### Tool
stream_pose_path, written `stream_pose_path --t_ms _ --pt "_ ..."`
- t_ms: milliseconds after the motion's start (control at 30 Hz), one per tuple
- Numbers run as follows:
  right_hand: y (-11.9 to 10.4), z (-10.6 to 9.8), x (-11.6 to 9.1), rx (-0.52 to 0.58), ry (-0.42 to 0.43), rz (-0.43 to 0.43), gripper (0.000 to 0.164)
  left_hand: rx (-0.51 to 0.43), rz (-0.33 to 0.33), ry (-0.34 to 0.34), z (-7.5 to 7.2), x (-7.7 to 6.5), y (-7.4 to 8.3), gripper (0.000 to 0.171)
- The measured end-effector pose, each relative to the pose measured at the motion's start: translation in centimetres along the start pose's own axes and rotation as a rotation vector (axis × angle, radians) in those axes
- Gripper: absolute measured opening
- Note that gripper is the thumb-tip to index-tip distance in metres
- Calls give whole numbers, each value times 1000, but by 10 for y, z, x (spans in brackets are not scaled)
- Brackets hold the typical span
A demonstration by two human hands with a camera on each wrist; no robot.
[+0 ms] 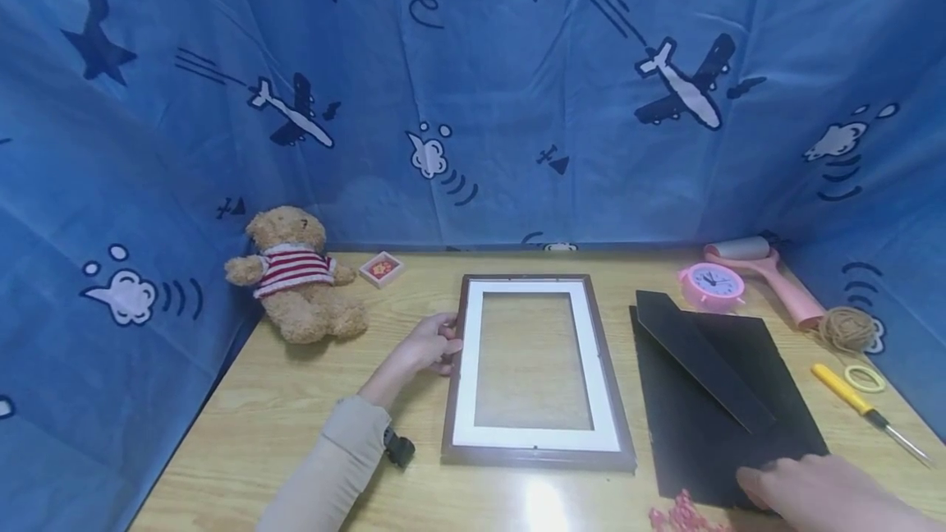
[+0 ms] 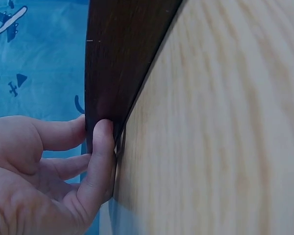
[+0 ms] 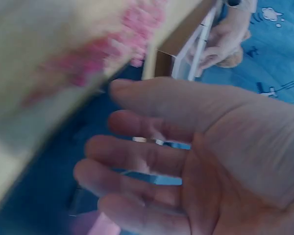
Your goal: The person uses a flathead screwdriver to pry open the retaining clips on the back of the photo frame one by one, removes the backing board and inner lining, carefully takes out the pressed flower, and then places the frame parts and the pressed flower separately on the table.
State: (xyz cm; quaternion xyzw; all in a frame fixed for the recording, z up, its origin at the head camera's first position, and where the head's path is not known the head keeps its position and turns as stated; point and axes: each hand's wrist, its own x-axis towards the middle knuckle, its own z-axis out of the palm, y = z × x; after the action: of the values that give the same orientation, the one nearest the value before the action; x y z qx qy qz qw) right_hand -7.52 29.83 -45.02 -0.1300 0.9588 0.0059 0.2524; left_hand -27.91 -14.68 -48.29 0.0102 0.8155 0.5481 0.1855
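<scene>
A dark brown picture frame [image 1: 624, 433] with a white mat [image 1: 535, 438] lies on the table, its middle showing the wood beneath. My left hand [image 1: 431, 345] holds the frame's left side; in the left wrist view the thumb and a finger [image 2: 103, 147] meet its brown edge [image 2: 120, 54]. My right hand [image 1: 820, 489] is over the near right corner of the black backing board [image 1: 709, 425], which has a stand leg [image 1: 702, 360] on it. In the right wrist view the fingers are loosely bent with nothing in them. Pink flowers [image 1: 683, 514] lie beside the board's near edge.
A teddy bear [image 1: 299, 277] and a small framed picture [image 1: 381, 268] are at the back left. On the right are a pink alarm clock [image 1: 713, 284], a lint roller [image 1: 791, 294], twine [image 1: 847, 328], a yellow ring [image 1: 865, 378] and a yellow-handled screwdriver [image 1: 842, 388]. Blue curtains [image 1: 488, 105] surround the table.
</scene>
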Motion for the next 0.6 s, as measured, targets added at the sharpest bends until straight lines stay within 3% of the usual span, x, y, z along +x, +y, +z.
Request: stream_pose_path --t_ms 167,267,333,433,533,600 --pt "-16 -41 10 -7 202 -51 26 7 2 -9 -1 1 1 68" --pt "-26 -63 25 31 369 -137 28 82 34 1 1 0 5 72" --pt "-34 -76 39 90 452 -204 29 193 80 23 3 -1 9 72" --pt "-43 -91 65 158 545 -271 44 429 127 84 10 -1 18 73" --pt "-52 -102 92 233 572 -272 66 633 115 135 18 -1 27 81" --pt "-57 -108 108 309 539 -233 76 708 83 142 23 0 32 85"
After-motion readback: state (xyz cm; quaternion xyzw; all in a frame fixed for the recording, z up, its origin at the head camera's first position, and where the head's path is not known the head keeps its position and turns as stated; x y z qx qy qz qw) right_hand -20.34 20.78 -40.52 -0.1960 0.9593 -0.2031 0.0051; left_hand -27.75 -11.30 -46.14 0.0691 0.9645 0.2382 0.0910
